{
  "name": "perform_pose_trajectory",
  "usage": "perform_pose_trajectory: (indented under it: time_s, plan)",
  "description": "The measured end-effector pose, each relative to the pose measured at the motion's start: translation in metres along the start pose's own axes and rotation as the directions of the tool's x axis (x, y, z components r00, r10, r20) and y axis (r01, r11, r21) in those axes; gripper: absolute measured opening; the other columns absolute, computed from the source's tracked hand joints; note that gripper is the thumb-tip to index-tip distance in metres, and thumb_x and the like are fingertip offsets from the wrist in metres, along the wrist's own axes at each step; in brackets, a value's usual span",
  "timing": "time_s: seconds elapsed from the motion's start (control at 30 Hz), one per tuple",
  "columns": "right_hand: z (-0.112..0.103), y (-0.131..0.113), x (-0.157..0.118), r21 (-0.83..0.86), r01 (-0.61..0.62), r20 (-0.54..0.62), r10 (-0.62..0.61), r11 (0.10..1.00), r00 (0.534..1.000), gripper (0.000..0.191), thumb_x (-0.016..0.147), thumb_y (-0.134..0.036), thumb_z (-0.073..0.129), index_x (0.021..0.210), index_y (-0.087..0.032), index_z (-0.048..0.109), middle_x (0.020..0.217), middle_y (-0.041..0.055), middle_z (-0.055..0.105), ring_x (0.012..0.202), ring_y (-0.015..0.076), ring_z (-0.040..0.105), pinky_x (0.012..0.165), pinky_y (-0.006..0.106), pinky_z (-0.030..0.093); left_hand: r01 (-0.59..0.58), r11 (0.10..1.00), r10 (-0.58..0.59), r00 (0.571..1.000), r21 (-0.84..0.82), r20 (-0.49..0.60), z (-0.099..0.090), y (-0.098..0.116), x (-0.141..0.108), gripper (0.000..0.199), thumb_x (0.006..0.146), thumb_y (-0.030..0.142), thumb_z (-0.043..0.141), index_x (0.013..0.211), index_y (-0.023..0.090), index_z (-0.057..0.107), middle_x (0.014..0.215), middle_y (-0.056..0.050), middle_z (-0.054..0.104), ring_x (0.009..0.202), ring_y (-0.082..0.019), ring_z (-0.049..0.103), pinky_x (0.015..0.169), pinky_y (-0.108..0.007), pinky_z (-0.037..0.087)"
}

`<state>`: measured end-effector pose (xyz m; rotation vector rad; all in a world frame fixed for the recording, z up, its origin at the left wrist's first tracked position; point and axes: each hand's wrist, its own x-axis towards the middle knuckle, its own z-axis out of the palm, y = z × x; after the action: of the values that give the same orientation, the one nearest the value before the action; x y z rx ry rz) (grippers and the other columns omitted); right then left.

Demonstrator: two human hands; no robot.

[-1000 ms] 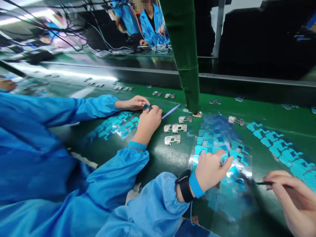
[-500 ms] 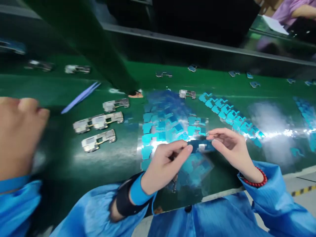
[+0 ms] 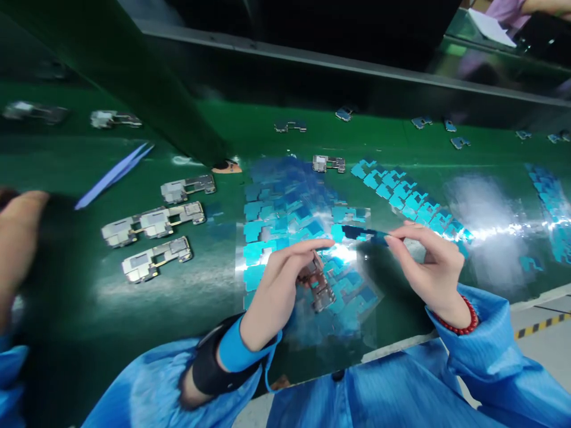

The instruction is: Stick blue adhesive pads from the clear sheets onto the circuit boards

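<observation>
My right hand (image 3: 430, 267) pinches the end of a thin, dark blue film piece (image 3: 362, 232) between thumb and fingertips and holds it over the table. My left hand (image 3: 279, 285) has its index finger stretched forward, and a circuit board (image 3: 322, 290) sticks out from under its curled fingers. Part of the board is hidden by that hand. Beneath both hands lie clear sheets with rows of blue die-cut film pieces (image 3: 255, 252).
Several circuit boards (image 3: 156, 259) lie to the left, near blue tweezers (image 3: 113, 175). Another person's hand (image 3: 20, 238) is at the left edge. A green post (image 3: 169, 113) rises behind. More film strips (image 3: 413, 199) and small boards (image 3: 329, 163) lie right and behind.
The film piece was between both hands; now only my right hand holds it. My left hand has come away from it, and the circuit board shows more. The other person's hand moved left.
</observation>
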<state>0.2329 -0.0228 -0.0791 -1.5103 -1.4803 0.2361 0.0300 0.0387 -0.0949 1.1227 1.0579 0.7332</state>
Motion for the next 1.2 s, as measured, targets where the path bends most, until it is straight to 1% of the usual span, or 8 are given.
perform_pose_trajectory:
  time_s: [0.07, 0.13, 0.37, 0.57, 0.63, 0.8, 1.07, 1.2]
  plan:
    - [-0.003, 0.000, 0.001, 0.046, -0.063, -0.054, 0.065, 0.997, 0.996, 0.008, 0.083, -0.018, 0.070, 0.078, -0.024, 0.069, 0.075, -0.0024, 0.074, 0.068, 0.0140, 0.069, 0.100, 0.043, 0.054, 0.053, 0.996, -0.054, 0.998, -0.068, -0.014, 0.000, -0.004, 0.002, 0.029, 0.076, 0.038, 0.062, 0.092, 0.023, 0.080, 0.055, 0.001, 0.057, 0.049, -0.012, 0.051, 0.044, -0.023, 0.044]
    - [-0.006, 0.000, 0.003, 0.130, -0.173, -0.034, 0.178, 0.976, 0.983, 0.006, 0.081, -0.021, 0.072, 0.077, -0.024, 0.070, 0.075, -0.0023, 0.074, 0.068, 0.0141, 0.070, 0.102, 0.044, 0.053, 0.067, 0.991, -0.069, 0.997, -0.119, -0.020, 0.001, -0.007, 0.002, 0.027, 0.076, 0.038, 0.071, 0.099, 0.026, 0.079, 0.059, 0.001, 0.062, 0.055, -0.013, 0.057, 0.049, -0.021, 0.051]
    - [-0.006, -0.002, 0.005, 0.286, -0.334, 0.130, 0.309, 0.898, 0.942, 0.005, 0.077, -0.024, 0.077, 0.076, -0.023, 0.072, 0.073, -0.0006, 0.073, 0.069, 0.0136, 0.068, 0.071, 0.028, 0.060, 0.076, 0.977, -0.068, 0.997, -0.202, 0.045, 0.005, -0.006, -0.003, 0.033, 0.070, 0.048, 0.080, 0.095, 0.028, 0.080, 0.075, -0.002, 0.076, 0.069, -0.018, 0.071, 0.068, -0.030, 0.065]
    - [-0.005, -0.003, 0.007, 0.309, -0.428, 0.222, 0.373, 0.849, 0.901, 0.006, 0.075, -0.025, 0.080, 0.075, -0.023, 0.074, 0.074, 0.0005, 0.075, 0.071, 0.0141, 0.071, 0.070, 0.025, 0.061, 0.107, 0.985, -0.090, 0.988, -0.135, 0.127, 0.004, 0.010, -0.008, 0.032, 0.076, 0.030, 0.077, 0.107, 0.024, 0.075, 0.082, -0.003, 0.080, 0.081, -0.022, 0.076, 0.074, -0.031, 0.065]
    - [-0.008, -0.001, 0.007, 0.307, -0.450, 0.231, 0.393, 0.839, 0.890, 0.005, 0.075, -0.023, 0.079, 0.077, -0.023, 0.074, 0.075, -0.0002, 0.075, 0.070, 0.0128, 0.070, 0.069, 0.022, 0.060, 0.106, 0.988, -0.091, 0.987, -0.115, 0.131, 0.005, 0.014, -0.010, 0.030, 0.078, 0.024, 0.074, 0.108, 0.024, 0.073, 0.082, -0.001, 0.080, 0.080, -0.020, 0.076, 0.076, -0.029, 0.064]
    - [-0.011, 0.002, 0.005, 0.290, -0.476, 0.236, 0.420, 0.830, 0.876, 0.004, 0.077, -0.023, 0.079, 0.080, -0.024, 0.075, 0.074, -0.0004, 0.074, 0.066, 0.0119, 0.070, 0.062, 0.020, 0.058, 0.100, 0.990, -0.099, 0.995, -0.101, 0.017, 0.009, 0.021, -0.016, 0.028, 0.076, 0.020, 0.070, 0.103, 0.024, 0.075, 0.079, 0.002, 0.080, 0.074, -0.018, 0.077, 0.072, -0.026, 0.064]
    - [-0.007, -0.004, 0.008, 0.306, -0.482, 0.263, 0.414, 0.821, 0.871, 0.013, 0.072, -0.012, 0.080, 0.076, -0.024, 0.075, 0.072, -0.0037, 0.076, 0.063, 0.0093, 0.070, 0.062, 0.016, 0.060, 0.117, 0.990, -0.111, 0.991, -0.077, 0.076, 0.007, 0.023, -0.020, 0.037, 0.078, 0.018, 0.065, 0.113, 0.022, 0.073, 0.101, -0.003, 0.080, 0.090, -0.021, 0.076, 0.079, -0.029, 0.063]
    - [-0.006, -0.007, 0.008, 0.300, -0.465, 0.248, 0.403, 0.833, 0.881, 0.015, 0.072, -0.009, 0.079, 0.076, -0.023, 0.075, 0.072, -0.0043, 0.076, 0.062, 0.0091, 0.071, 0.061, 0.015, 0.060, 0.102, 0.991, -0.099, 0.994, -0.088, 0.044, 0.010, 0.023, -0.023, 0.040, 0.077, 0.016, 0.063, 0.115, 0.022, 0.072, 0.088, -0.001, 0.080, 0.082, -0.019, 0.076, 0.080, -0.028, 0.063]
